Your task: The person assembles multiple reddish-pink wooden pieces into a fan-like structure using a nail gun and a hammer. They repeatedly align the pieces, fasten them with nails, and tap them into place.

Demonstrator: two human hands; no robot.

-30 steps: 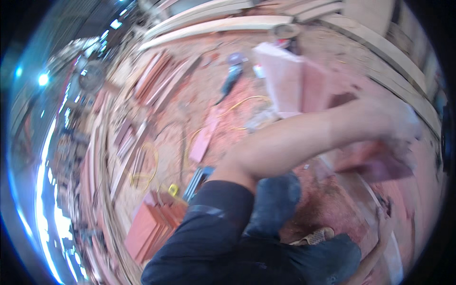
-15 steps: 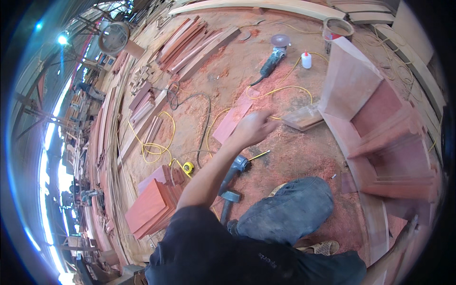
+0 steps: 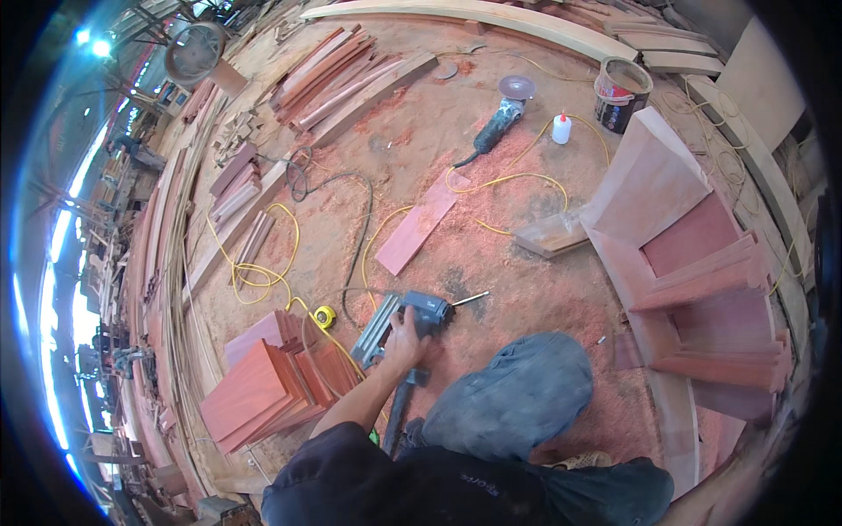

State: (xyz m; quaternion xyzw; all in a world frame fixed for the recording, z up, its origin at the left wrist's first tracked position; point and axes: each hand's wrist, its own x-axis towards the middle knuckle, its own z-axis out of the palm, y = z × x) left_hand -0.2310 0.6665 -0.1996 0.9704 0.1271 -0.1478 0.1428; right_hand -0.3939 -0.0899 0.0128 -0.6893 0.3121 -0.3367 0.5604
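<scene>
One blue-grey, metal-bodied nail gun (image 3: 424,307) is at near left, beside the blue-trousered knee (image 3: 548,377), the left hand (image 3: 403,344) wrapped around it. The right hand's grip cannot be told; its forearm (image 3: 730,489) is at near right.

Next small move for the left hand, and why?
Probably close the left hand firmly round the nail gun before any lift. The hand is on the tool, but how fully the fingers wrap it is hard to tell, and the hammer lies close by, where a loose hold might knock it.
</scene>
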